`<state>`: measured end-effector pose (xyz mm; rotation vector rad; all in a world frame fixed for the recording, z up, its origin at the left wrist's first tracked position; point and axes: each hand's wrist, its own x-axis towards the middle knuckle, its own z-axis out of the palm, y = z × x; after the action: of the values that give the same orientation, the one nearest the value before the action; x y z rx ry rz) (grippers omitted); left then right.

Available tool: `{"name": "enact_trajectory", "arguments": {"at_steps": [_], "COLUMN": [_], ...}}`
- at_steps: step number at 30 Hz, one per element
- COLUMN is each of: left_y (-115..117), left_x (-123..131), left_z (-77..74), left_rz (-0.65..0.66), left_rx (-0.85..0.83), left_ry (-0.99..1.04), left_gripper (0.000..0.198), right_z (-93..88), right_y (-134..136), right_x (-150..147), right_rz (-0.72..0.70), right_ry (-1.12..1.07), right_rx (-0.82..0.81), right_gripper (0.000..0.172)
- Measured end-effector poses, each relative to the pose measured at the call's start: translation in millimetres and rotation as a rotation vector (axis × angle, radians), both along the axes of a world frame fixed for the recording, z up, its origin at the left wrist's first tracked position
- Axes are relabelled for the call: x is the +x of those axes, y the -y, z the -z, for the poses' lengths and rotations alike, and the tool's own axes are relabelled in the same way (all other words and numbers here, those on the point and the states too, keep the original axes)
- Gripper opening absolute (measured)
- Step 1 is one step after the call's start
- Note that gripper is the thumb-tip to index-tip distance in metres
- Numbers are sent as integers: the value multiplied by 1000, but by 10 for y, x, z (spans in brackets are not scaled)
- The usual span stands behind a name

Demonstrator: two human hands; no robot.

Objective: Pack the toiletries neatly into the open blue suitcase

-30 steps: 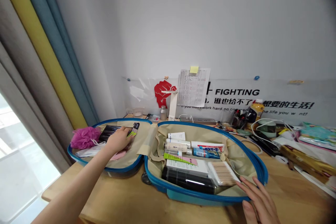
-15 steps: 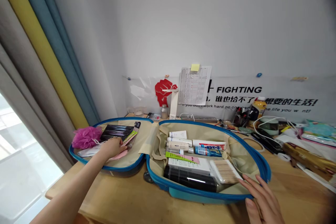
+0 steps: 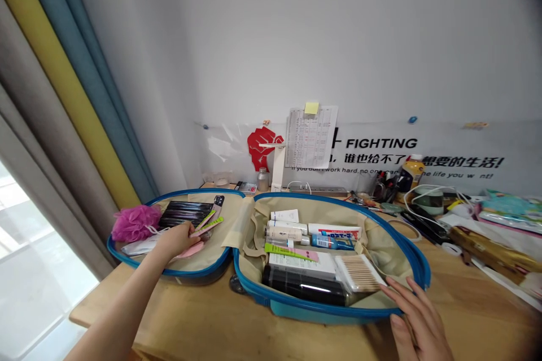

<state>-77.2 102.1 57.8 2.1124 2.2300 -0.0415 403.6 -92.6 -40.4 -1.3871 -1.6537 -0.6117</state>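
Note:
A small blue-rimmed suitcase (image 3: 292,313) lies open on the table. Over its left half, the fingers of my left hand (image 3: 180,238) pinch a slim pink-and-green packet (image 3: 208,227). Near those fingers are a dark multi-piece pack (image 3: 184,213), a pink bath puff (image 3: 136,223) and a pink piece (image 3: 190,250) partly under the hand. My right hand (image 3: 419,316) is open, its fingers at the right half's front rim beside a pack of cotton swabs (image 3: 359,273). That half also holds a black cylinder (image 3: 302,286), a white box (image 3: 300,265), another green-and-pink packet (image 3: 291,252) and several tubes.
The wooden table (image 3: 199,316) extends in front of the suitcase. Cables, a golden pouch (image 3: 486,251), a yellow-labelled bottle (image 3: 411,177) and other clutter lie to the right. A white lamp (image 3: 278,166) stands behind, against the wall. Curtains (image 3: 97,96) hang at left.
The packet's green end has swung away from the dark pack, toward the suitcase's middle, with my left fingers still on it. My right hand stays at the rim; the view has shifted slightly.

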Motion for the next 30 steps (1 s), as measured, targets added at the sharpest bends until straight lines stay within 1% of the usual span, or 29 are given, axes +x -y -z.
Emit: {"name": "enact_trajectory", "arguments": {"at_steps": [4, 6, 8, 10, 11, 13, 14, 17, 19, 21, 23, 26, 30], "left_y": [72, 139, 242, 388, 476, 665, 754, 929, 937, 871, 773, 658, 643], "left_x": [-44, -37, 35, 203, 327, 637, 811, 1313, 1569, 1745, 1858, 1963, 2055], "left_z": [-94, -175, -256, -317, -339, -367, -378, -407, -418, -409, -378, -317, -286], "left_rz": [-23, -36, -45, 7, 59, 209, 288, 492, 599, 662, 692, 716, 707], "left_rx": [36, 87, 161, 248, 287, 363, 362, 247, 147, 77, 34, -25, -98], "left_ry": [58, 74, 75, 83, 96, 150, 180, 208, 150, 86, 46, 6, -41], "left_gripper": [30, 34, 40, 40, 38, 32, 29, 21, 22, 23, 26, 31, 32], "right_z": [6, 6, 2, -8, -16, -31, -38, -51, -52, -52, -51, -46, -29], "right_y": [1, 2, 4, 5, 5, 4, 5, 10, 15, 17, 17, 16, 18], "right_x": [2, -3, -11, -20, -24, -29, -31, -38, -45, -53, -58, -52, -34], "right_rz": [-9, 1, 12, 15, 14, 14, 15, 17, 18, 16, 12, 6, 4], "right_ry": [-26, -42, -43, -25, -15, -4, -2, 4, 6, 2, -8, -9, 4], "right_rx": [-4, -13, -11, 2, 10, 21, 21, 12, 2, -3, -1, 1, 0], "right_gripper": [32, 32, 33, 32, 32, 32, 32, 33, 33, 33, 33, 32, 32]}}
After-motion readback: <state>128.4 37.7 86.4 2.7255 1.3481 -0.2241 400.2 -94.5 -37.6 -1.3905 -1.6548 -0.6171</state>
